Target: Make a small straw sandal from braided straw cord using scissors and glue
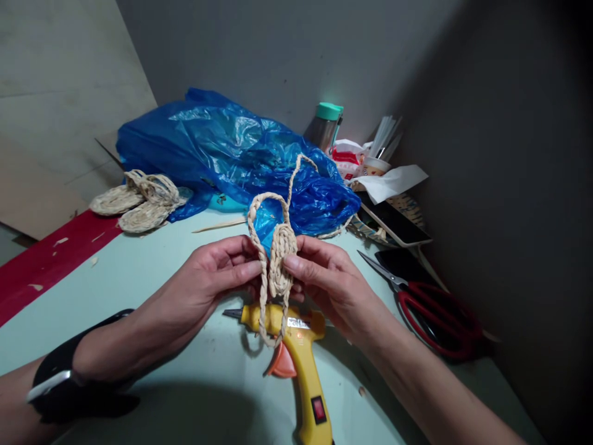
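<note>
The right hand (331, 275) closes its grip, thumb in front, on the coiled braid piece (281, 262), held above the yellow glue gun (303, 358). The coil's long axis runs nearly upright, pointing away from the person. The left hand (225, 266) pinches the loose braid loop (264, 284) just beside the coil; the right hand is the nearer, touching the coil directly.

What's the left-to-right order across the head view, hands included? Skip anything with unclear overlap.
Woven slippers → left hand → braided straw piece → right hand → red-handled scissors.
</note>
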Available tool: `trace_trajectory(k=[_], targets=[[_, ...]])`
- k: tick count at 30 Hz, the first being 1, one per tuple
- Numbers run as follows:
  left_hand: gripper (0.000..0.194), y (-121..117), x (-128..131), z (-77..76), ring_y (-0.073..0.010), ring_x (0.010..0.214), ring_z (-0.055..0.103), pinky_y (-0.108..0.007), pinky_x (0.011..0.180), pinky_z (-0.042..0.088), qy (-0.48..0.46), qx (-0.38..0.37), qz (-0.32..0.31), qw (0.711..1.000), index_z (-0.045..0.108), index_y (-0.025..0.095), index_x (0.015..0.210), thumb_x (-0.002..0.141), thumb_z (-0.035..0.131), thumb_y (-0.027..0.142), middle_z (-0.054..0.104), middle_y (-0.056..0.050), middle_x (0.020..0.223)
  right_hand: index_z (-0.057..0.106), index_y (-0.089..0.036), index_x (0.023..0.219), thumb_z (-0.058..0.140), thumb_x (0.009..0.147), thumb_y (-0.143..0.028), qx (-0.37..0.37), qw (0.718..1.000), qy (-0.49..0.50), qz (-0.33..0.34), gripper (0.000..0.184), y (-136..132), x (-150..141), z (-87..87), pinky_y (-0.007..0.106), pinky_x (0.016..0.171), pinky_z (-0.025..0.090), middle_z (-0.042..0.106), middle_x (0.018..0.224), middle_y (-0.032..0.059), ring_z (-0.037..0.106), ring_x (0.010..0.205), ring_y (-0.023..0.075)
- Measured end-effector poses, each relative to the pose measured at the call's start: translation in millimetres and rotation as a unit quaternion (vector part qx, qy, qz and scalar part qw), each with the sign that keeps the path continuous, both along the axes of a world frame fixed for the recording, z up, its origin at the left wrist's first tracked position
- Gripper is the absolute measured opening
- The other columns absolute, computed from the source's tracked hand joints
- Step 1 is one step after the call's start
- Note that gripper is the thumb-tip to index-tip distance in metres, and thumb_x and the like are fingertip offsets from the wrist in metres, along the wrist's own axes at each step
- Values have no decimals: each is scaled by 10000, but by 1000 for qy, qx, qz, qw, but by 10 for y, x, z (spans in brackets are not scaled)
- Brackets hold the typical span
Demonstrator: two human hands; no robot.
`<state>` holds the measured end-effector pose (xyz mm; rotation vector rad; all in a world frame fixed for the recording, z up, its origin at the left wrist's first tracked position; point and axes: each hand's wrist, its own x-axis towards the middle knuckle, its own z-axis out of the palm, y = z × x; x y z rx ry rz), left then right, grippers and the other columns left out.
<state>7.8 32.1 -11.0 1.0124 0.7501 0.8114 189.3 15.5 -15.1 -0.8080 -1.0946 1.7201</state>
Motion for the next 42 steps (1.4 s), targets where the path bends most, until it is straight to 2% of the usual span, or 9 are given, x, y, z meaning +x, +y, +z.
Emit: trace_trajectory(k=[4, 8, 14, 16, 21, 27, 33, 36, 42], targets=[[248, 16, 17, -1, -162, 772, 683, -261, 716, 556, -14, -3, -16, 1000, 707, 184, 1095, 855, 665, 138, 742, -58, 956, 600, -176, 827, 671, 852, -272, 0, 1000, 1, 2, 122, -7, -4, 8, 221, 559, 336, 529, 722, -16, 420, 589, 85], [233, 27, 22, -7, -117, 642, 633, -225, 623, 535, 12, 4, -7, 1000, 723, 182, 1070, 847, 673, 135, 744, -45, 883, 579, -180, 841, 700, 832, -300, 3, 1000, -12, 2, 170, -12, -5, 12, 216, 559, 337, 527, 728, -21, 425, 596, 84], [89, 29, 15, 35, -115, 516, 636, -181, 523, 527, 92, 36, 20, 995, 774, 168, 841, 791, 709, 133, 703, 5, 601, 558, -176, 821, 704, 815, -341, 21, 995, -88, -32, 220, -26, -33, 38, 225, 532, 330, 516, 704, -31, 425, 587, 89], [79, 12, 17, 56, -116, 500, 644, -172, 514, 529, 122, 46, 34, 991, 780, 173, 808, 772, 722, 134, 699, 12, 570, 557, -174, 811, 706, 807, -355, 27, 991, -120, -54, 234, -34, -56, 41, 224, 518, 333, 502, 675, -41, 422, 576, 90], [145, -59, 2, 51, -98, 608, 667, -140, 594, 546, 154, 101, 31, 982, 790, 231, 900, 819, 681, 180, 736, 31, 715, 579, -175, 854, 663, 834, -321, 62, 981, -171, -71, 169, -57, -95, 17, 219, 535, 351, 500, 693, -44, 428, 597, 90], [234, -110, -31, 37, -97, 721, 652, -126, 654, 535, 234, 179, 22, 955, 746, 278, 1079, 905, 590, 268, 746, 36, 868, 594, -175, 897, 596, 872, -300, 90, 967, -226, -71, 127, -68, -90, 30, 240, 557, 374, 537, 741, -24, 453, 628, 108], [292, -111, -26, 87, -158, 976, 672, -161, 787, 540, 257, 196, 11, 946, 715, 309, 1158, 892, 599, 282, 755, 30, 1040, 578, -181, 821, 597, 870, -267, 130, 949, -270, -97, 101, -108, -102, 90, 222, 533, 372, 514, 672, -46, 464, 591, 95], [317, -125, -15, 112, -168, 975, 682, -170, 779, 549, 255, 185, 7, 949, 707, 302, 1176, 872, 621, 273, 761, 24, 1039, 584, -188, 822, 597, 874, -280, 147, 938, -294, -107, 106, -127, -106, 87, 232, 558, 385, 527, 694, -35, 480, 617, 105], [281, -85, -27, 128, -150, 829, 695, -176, 720, 553, 228, 170, 8, 959, 750, 274, 1091, 844, 626, 222, 773, 18, 963, 567, -217, 994, 665, 864, -369, 104, 973, -198, -61, 222, -94, -86, 43, 254, 607, 431, 574, 787, -24, 559, 670, 121]])
